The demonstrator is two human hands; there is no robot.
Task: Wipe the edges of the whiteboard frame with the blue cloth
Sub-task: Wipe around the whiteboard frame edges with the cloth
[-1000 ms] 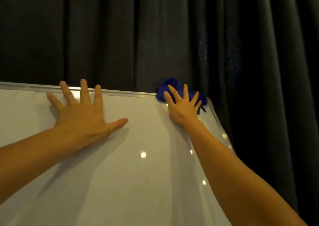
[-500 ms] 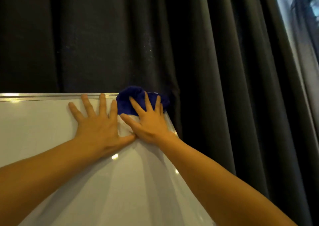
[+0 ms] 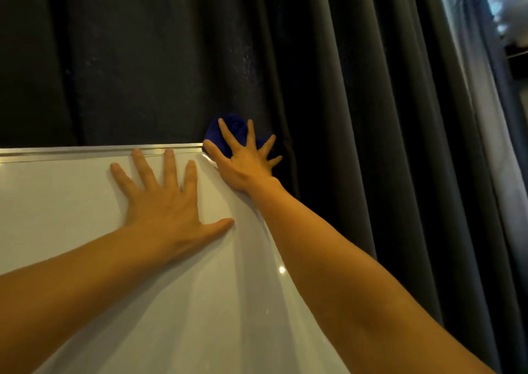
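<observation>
We log: whiteboard frame (image 3: 100, 150), top edge running left-right. Our left hand (image 3: 165, 202) lies flat, fingers spread, holding nothing. Our right hand (image 3: 245, 159), fingers splayed, presses the bunched blue cloth (image 3: 233, 129) on the frame's top-right corner.

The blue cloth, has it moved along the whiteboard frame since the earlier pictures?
Yes. The blue cloth has slid right along the frame's top edge to the upper right corner, under the right hand.
</observation>
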